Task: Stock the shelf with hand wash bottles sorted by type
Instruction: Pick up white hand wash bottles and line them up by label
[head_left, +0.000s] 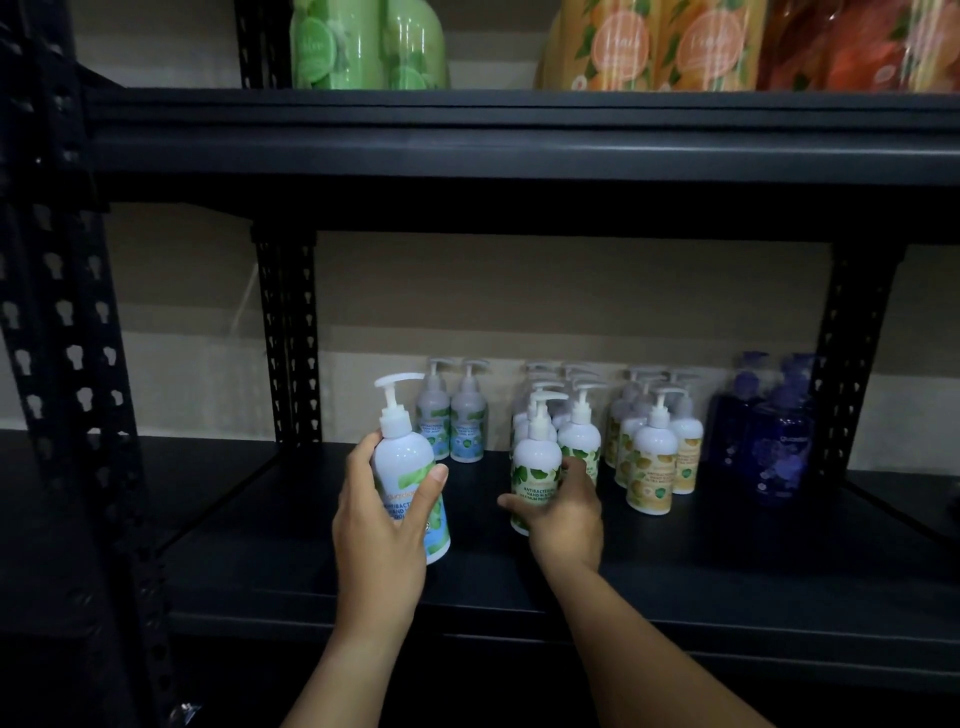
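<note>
Stocking hand wash on the dark metal shelf (727, 561).

Left hand (382, 512) wrapped around a blue-and-green-label pump bottle (410, 467), held upright just left of the green-leaf group (558, 431). Right hand (563, 512) grasping the front green-leaf bottle (535, 462), standing on the shelf. Behind-left of that group, two blue-label bottles (452, 421); right of it, yellow-label bottles (654, 452), then dark blue bottles (769, 436). Above, green (363, 44) and orange refill packs (660, 44).
</note>
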